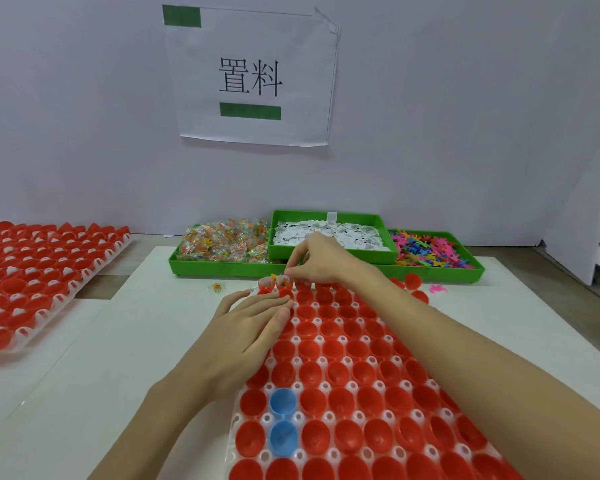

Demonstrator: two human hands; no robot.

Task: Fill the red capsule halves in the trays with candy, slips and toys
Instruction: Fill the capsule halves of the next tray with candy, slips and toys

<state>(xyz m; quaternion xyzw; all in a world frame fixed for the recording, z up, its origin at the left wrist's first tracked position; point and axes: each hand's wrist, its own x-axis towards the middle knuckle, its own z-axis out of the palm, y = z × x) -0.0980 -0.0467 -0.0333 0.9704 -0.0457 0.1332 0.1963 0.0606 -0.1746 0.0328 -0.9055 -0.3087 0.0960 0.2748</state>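
While the head camera looks down over a white table [125, 341], a clear tray [326, 362] full of red capsule halves [342, 398] runs from the near edge toward the far side, a little right of centre. Two blue halves [283, 419] sit in its near left part.

At the tray's far left corner, two red halves already have colourful candy [284, 280] inside. The right hand [321, 259] reaches over that corner with its fingers curled and its thumb and forefinger pinched together just above the filled halves; whatever they grip is too small to make out. The left hand [248, 327] lies flat and open on the tray's far left edge, fingers stretched out, gripping nothing.

Beyond the tray, near the far wall, stand green bins: the left one [201, 266] is heaped with wrapped candy [227, 242], the middle one [329, 220] has white paper slips [354, 237], and the right one [440, 270] has bright plastic toys [426, 247].

One loose candy packet [217, 287] lies on the table left of the tray's far corner. A pink toy [438, 288] lies to the right, near loose red halves [412, 282].

Far left, a second tray [42, 271] carries more red halves. A paper sign [252, 76] with printed characters hangs on the wall.
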